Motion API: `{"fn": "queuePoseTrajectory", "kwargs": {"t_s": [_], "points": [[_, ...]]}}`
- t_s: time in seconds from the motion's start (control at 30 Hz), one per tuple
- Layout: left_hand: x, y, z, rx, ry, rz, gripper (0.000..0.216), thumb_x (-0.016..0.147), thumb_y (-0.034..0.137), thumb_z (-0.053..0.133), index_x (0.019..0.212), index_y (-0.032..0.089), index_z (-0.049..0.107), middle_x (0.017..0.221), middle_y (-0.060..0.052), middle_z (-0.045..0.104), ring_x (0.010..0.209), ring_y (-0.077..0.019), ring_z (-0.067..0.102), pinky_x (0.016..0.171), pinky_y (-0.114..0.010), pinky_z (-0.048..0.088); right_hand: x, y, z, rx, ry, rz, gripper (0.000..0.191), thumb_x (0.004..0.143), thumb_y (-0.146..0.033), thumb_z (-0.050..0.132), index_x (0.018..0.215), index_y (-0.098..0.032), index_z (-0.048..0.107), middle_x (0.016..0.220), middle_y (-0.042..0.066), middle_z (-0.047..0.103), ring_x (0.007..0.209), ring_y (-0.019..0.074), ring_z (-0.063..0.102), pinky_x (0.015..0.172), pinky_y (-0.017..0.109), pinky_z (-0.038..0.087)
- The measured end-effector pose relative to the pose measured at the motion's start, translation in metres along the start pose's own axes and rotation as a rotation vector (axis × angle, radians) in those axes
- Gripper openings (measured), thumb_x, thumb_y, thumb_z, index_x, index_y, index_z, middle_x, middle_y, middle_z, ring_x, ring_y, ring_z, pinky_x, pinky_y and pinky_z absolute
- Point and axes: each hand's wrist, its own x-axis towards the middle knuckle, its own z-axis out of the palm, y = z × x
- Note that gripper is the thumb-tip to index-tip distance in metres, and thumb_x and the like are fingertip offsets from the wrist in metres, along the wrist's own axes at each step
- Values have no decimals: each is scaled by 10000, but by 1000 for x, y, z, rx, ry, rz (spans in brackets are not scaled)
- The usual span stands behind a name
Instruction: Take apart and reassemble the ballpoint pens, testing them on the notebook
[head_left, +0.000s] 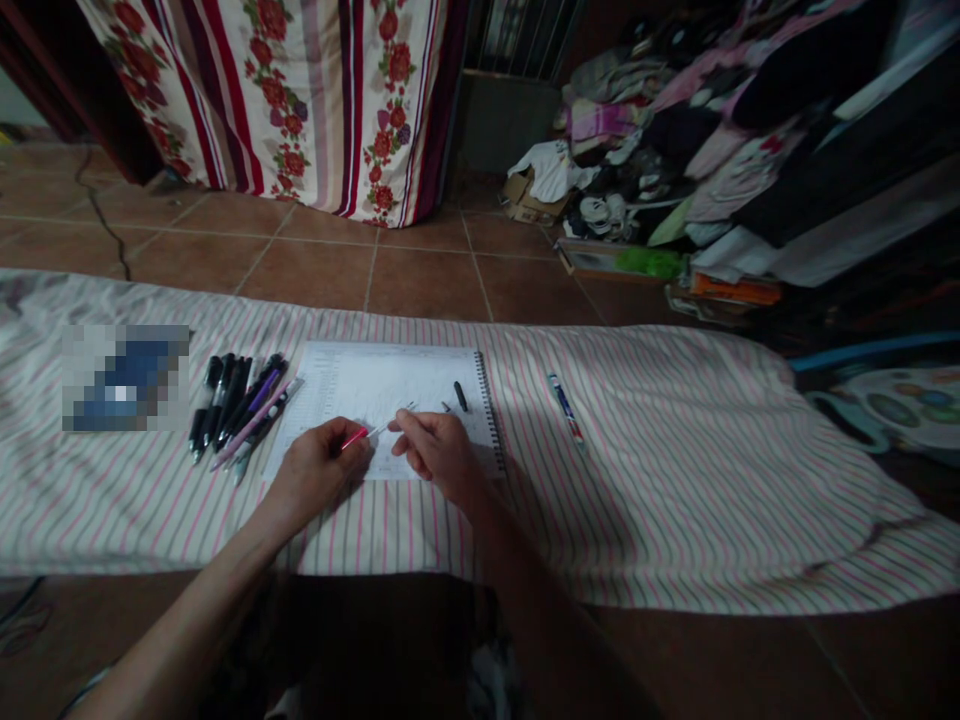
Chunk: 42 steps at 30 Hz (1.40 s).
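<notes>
Over a white spiral notebook [367,375], my left hand [322,465] is closed around a pink-red pen part [354,437]. A thin, clear-looking pen tube [379,429] runs from that part to the fingertips of my right hand [435,445], which pinch its other end. Just beyond my right hand, a black pen piece [460,396] lies on the page. Next to it is a small pointed piece [446,407], partly hidden by my fingers. Several pens [240,400], mostly black, lie in a bunch left of the notebook.
A blue, white and red pen [565,408] lies right of the notebook on the striped cloth [675,450]. At the far left sits a pixelated blue object [127,380]. Beyond are a tiled floor [420,270], a flowered curtain [322,100] and piled clothes [637,130].
</notes>
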Motion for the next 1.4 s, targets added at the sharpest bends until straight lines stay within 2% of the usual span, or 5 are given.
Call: {"fn": "queuePoseTrajectory", "kwargs": {"t_s": [0.13, 0.47, 0.97, 1.17, 1.4], "points": [[1, -1, -6, 211, 18, 41, 233, 759, 406, 509, 767, 185, 585, 632, 0, 605, 592, -145, 542, 574, -267, 398, 1, 1, -13, -218, 94, -88, 362, 805, -427, 515, 668, -118, 644, 430, -22, 535, 284, 33, 362, 288, 157, 249], [-4, 8, -4, 697, 104, 96, 318, 839, 385, 402, 931, 187, 634, 761, -85, 685, 696, -226, 611, 624, -303, 368, 8, 6, -28, -190, 240, -208, 363, 813, -444, 485, 736, -132, 654, 508, -14, 551, 346, 51, 415, 314, 162, 296], [-2, 8, -1, 568, 114, 82, 220, 806, 348, 460, 839, 196, 615, 720, -43, 653, 676, -192, 590, 637, -299, 390, 20, 6, -61, -108, 521, -255, 354, 751, -430, 531, 868, -126, 671, 582, -8, 579, 416, 71, 437, 391, 189, 333], [0, 3, 4, 639, 130, 194, 182, 823, 317, 471, 832, 206, 615, 797, -30, 611, 715, -169, 571, 666, -276, 404, 21, 5, -65, -49, 548, -222, 355, 731, -423, 538, 863, -124, 676, 588, -4, 581, 418, 71, 430, 385, 192, 320], [0, 6, 9, 802, 131, 176, 226, 863, 323, 428, 870, 184, 605, 855, -51, 578, 699, -175, 572, 631, -272, 392, 21, 4, -64, -43, 535, -203, 353, 722, -414, 537, 857, -119, 678, 576, -5, 580, 415, 72, 437, 383, 189, 318]]}}
